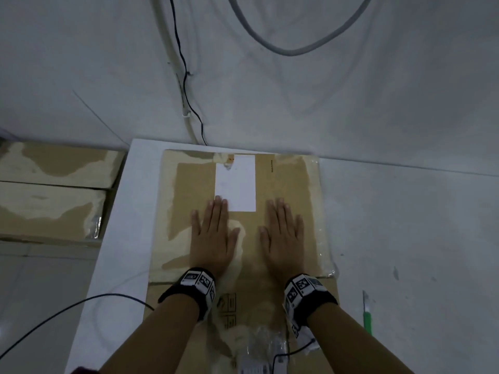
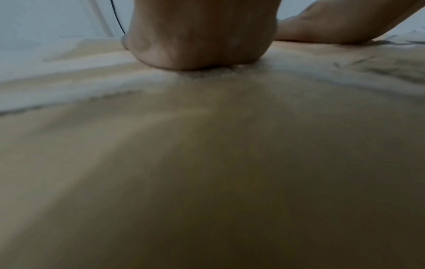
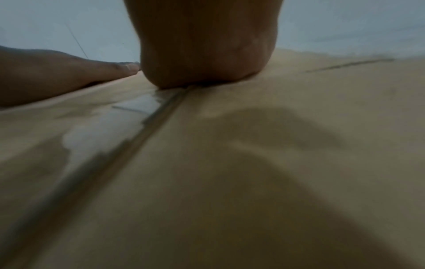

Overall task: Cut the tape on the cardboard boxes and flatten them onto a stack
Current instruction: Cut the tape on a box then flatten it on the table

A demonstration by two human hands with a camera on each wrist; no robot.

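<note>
A flattened brown cardboard box [image 1: 294, 182] with a white label [image 1: 237, 182] and torn tape patches lies on a white table [image 1: 127, 211]. Both palms press flat on it, fingers straight: my left hand [image 1: 213, 233] just below the label's left corner, my right hand [image 1: 283, 236] beside it to the right. A second cardboard layer [image 1: 189, 344] shows under my wrists. Each wrist view shows only the heel of its hand, left hand [image 2: 200, 36] and right hand [image 3: 207, 45], on the cardboard [image 2: 207, 163] [image 3: 276, 163]. A green-handled cutter [image 1: 367, 317] lies on the surface to the right.
Two taped cardboard boxes [image 1: 51, 190] sit low at the left of the table. Cables [image 1: 186, 85] run down the white wall behind. A black cable [image 1: 67, 311] crosses the table's left edge. Crumpled clear tape [image 1: 259, 344] lies near my forearms.
</note>
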